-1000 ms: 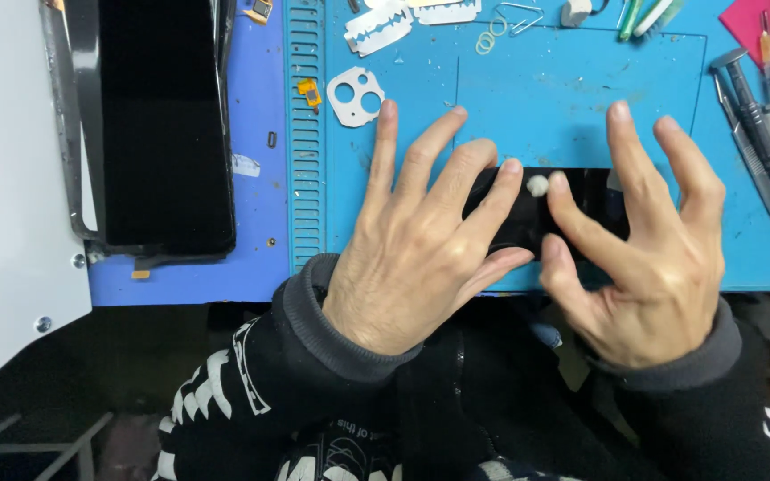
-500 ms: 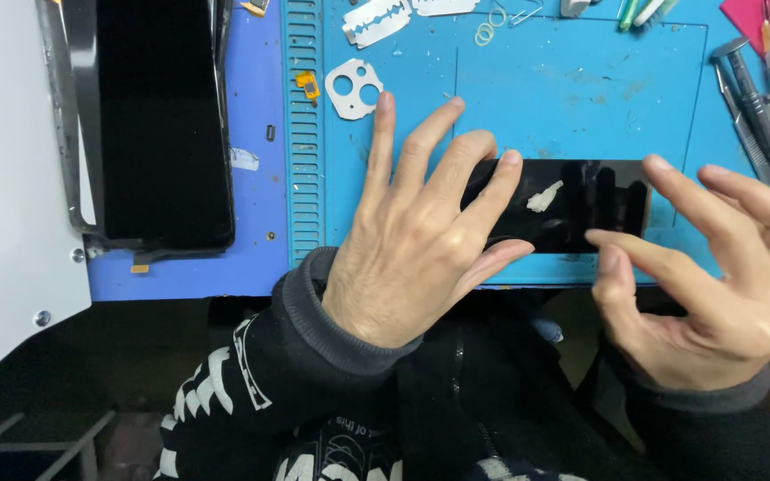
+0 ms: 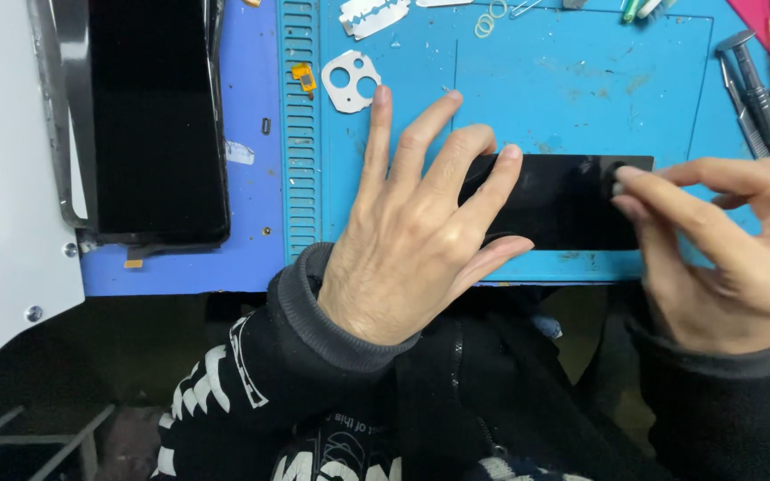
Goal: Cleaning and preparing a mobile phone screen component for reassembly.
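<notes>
hands on the black phone panel (image 3: 563, 203), flat on the blue mat (image 3: 581, 80): my left hand (image 3: 412, 240) lies open, pinning it; right hand (image 3: 733, 249) fingertips pinch its right end. i judge peeling's underway, needing steady pressure.

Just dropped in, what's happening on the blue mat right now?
A person works at a blue mat. The left hand lies flat, fingers spread, pinning the left end of a glossy black panel. The right hand touches the panel's right end with its fingertips. A dark screen assembly lies apart on the left.
</notes>
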